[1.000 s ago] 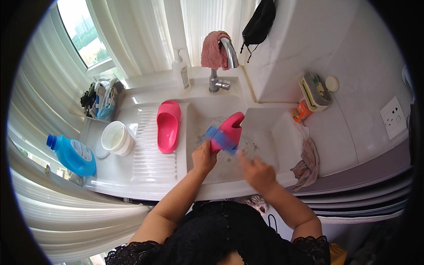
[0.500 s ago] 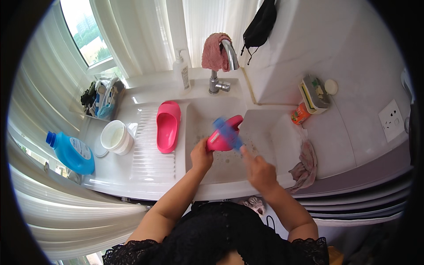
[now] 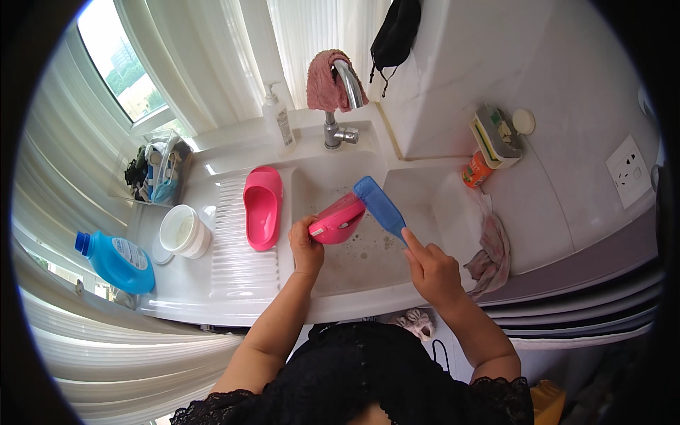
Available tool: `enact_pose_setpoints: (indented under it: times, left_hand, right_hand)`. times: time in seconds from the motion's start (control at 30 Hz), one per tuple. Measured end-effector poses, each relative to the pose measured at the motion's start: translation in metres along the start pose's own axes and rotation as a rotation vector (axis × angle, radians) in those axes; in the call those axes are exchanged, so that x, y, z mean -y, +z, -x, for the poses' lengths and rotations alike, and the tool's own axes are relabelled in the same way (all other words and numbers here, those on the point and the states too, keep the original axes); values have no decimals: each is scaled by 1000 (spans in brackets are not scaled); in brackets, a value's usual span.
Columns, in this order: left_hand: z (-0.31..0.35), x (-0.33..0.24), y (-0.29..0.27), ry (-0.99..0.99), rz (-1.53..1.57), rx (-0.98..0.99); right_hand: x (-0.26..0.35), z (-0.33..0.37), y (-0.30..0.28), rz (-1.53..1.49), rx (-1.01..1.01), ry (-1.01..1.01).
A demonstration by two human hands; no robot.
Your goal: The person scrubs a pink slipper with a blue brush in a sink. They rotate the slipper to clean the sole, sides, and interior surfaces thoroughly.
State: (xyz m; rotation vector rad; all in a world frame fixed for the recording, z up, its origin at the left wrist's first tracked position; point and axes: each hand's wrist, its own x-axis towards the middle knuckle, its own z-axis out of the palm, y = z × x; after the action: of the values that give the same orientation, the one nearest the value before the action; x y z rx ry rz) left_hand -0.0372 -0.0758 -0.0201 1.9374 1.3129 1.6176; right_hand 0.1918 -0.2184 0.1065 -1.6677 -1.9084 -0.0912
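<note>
Over the white sink basin, my left hand grips one pink slipper by its near end, tilted on its side. My right hand is closed round the handle of a blue scrubbing brush, index finger stretched along it. The brush head is beside the slipper's far end; its bristles are hidden, and I cannot tell whether they touch. A second pink slipper lies sole down on the ribbed washboard to the left. Suds spot the basin floor.
A chrome tap draped with a pink towel rises behind the basin. Left stand a white tub, a blue detergent bottle and a pump bottle. On the right are an orange can, a sponge holder and a cloth.
The held slipper has moved left and toward me and turned more onto its side. The brush, blurred across it before, is now sharp and off to its right side.
</note>
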Motion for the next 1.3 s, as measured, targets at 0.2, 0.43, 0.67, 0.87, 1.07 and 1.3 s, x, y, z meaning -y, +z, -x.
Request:
enact_pose_setpoints:
  times: [0.2,0.43,0.67,0.87,1.07,1.3]
  left_hand:
    - [-1,-20,4,154,-153,79]
    - [20,7,16,-333,341,319]
    - [7,27,20,-1162,383,528]
    - [52,149,82,-1483,220,441]
    - [59,117,105,-1288,-222,662]
    - [39,114,114,-1104,-578,778]
  right_hand:
    - [11,-1,-14,-92,112,-68]
    - [-22,-16,9,-1017,347,562]
    - [-103,-8,73,-512,402,542]
    - [-139,-20,137,17,911,354]
    - [-142,-17,213,154,1179,467]
    - [-172,11,277,74,1100,445]
